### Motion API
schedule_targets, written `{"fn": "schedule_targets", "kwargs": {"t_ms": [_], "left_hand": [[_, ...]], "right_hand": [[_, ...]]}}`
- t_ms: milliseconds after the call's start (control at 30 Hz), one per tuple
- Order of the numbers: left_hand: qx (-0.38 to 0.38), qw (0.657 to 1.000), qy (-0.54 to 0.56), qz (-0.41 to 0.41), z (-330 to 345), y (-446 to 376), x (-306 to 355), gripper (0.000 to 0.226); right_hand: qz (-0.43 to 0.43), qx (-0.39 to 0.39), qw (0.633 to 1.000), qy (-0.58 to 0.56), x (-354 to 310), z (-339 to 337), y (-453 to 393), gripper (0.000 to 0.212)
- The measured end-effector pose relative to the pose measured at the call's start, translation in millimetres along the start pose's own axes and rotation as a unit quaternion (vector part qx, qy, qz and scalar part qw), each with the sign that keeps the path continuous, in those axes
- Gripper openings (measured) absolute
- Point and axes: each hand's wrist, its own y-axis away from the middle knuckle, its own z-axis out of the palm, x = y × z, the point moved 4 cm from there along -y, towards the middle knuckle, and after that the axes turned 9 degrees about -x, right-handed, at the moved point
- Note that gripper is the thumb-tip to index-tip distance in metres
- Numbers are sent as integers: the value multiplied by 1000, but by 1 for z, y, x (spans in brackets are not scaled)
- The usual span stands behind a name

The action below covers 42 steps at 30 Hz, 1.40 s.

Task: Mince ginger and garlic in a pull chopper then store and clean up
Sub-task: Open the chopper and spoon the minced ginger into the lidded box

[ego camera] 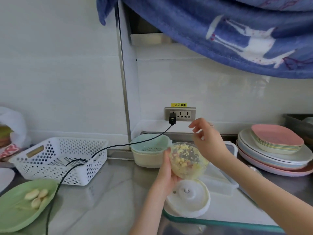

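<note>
White-tiled kitchen, steel tabletop (pixel 105 192). The left hand (pixel 166 173) gripped the tilted chopper bowl (pixel 188 160) of mince above the storage box (pixel 220 180), probably for emptying; the right hand (pixel 206 139) hovered at twelve o'clock, fingers loosely spread, empty. Chopper lid (pixel 186 197) lay inverted at six o'clock.

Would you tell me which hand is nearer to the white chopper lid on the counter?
Left. The left hand, gripping the chopper bowl, is just above the white chopper lid; the right hand is higher, beyond the bowl.
</note>
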Motion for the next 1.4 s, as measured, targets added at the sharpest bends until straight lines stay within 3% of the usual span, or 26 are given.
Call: {"fn": "schedule_targets", "kwargs": {"t_ms": [233,433,500,600,733,933,1167,1300,1400], "left_hand": [[-18,998,51,14,-8,-2,-5,56],[-16,997,65,48,-12,-9,-2,52],[-15,995,74,59,-11,-10,-1,50],[-14,993,96,62,-10,-11,-1,51],[-12,993,98,67,-13,-12,-4,56],[1,986,140,89,-17,-8,-2,55],[96,982,156,43,-13,-24,3,63],[107,986,124,9,-3,-25,-3,59],[70,992,86,52,-1,-19,-10,52]], "right_hand": [[44,-9,998,47,25,9,5,30],[137,96,983,74,55,-50,61,21],[199,28,976,85,66,-51,89,16],[290,-155,944,26,70,-11,124,14],[329,-211,917,-84,62,32,140,18],[326,-186,919,-118,58,40,139,14],[332,-52,927,-166,63,-6,158,17],[318,4,932,-171,61,-45,163,19],[328,64,933,-135,77,-80,169,19]]}}
